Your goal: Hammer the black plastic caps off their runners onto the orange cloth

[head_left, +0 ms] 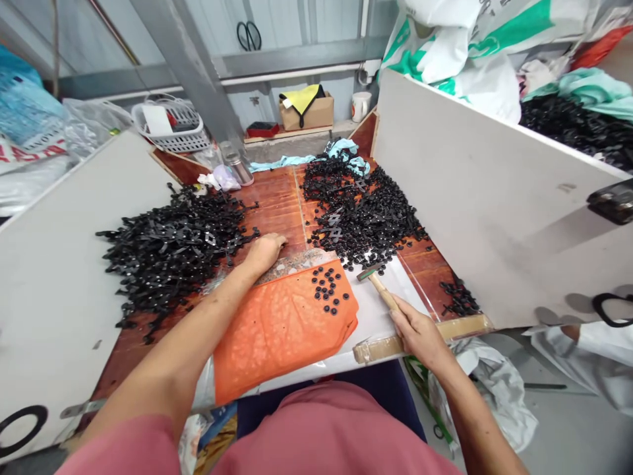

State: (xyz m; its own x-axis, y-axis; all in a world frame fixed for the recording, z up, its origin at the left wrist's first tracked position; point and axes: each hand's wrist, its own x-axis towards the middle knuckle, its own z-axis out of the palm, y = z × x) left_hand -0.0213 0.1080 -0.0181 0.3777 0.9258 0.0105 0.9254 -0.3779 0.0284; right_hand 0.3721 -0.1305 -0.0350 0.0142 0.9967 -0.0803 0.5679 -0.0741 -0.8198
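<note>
My right hand (415,330) is wrapped round the wooden handle of a small hammer (376,282). The hammer's head lies beside the small black round parts (327,290) grouped on an orange cloth or bag (277,330). My left hand (267,254) is at the far edge of a speckled stone slab (297,262), its fingers curled together; whatever they hold, if anything, is hidden. To its left rises a heap of black strap-like parts (182,231). A second heap of black parts (366,211) covers the table beyond the hammer.
Grey partitions (445,185) flank the brown table (274,198). Along the back are a steel cup (240,169), a white basket (173,128), a cardboard box (311,111) and a white mug (361,105). Scissors (248,36) hang on the wall. White sacks (455,53) lean at the right.
</note>
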